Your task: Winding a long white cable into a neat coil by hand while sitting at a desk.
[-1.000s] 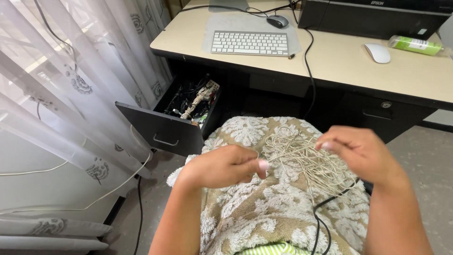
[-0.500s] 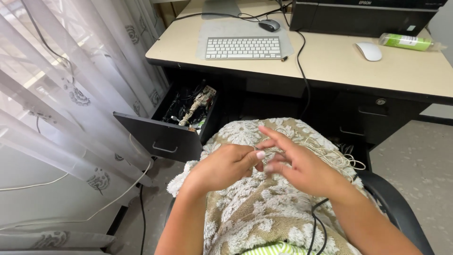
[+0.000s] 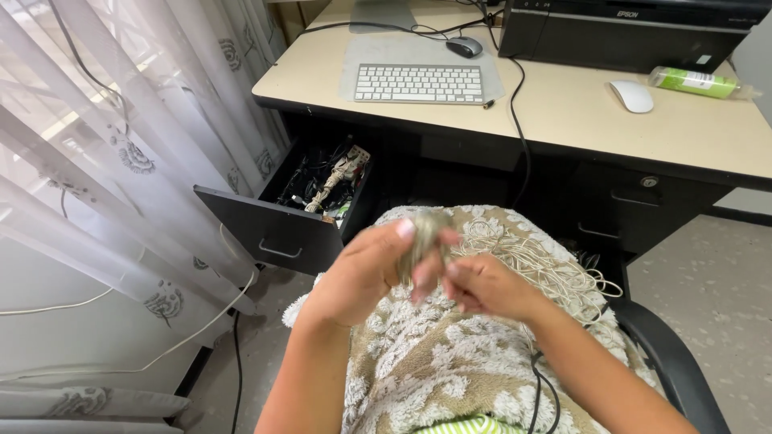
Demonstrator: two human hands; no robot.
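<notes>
my left hand (image 3: pixel 366 269) is pinched around a small blurred bundle of thin cream cord (image 3: pixel 425 233); my right hand (image 3: pixel 486 285) pinches strands just beside it. the loose tangle lies on the patterned beige towel (image 3: pixel 418 354) across my lap. it looks light, limp and snag-prone, best gripped at the gathered bundle.

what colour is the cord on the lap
Cream-white cord, tangled on a beige and white floral towel; it shows best in the head view.
</notes>
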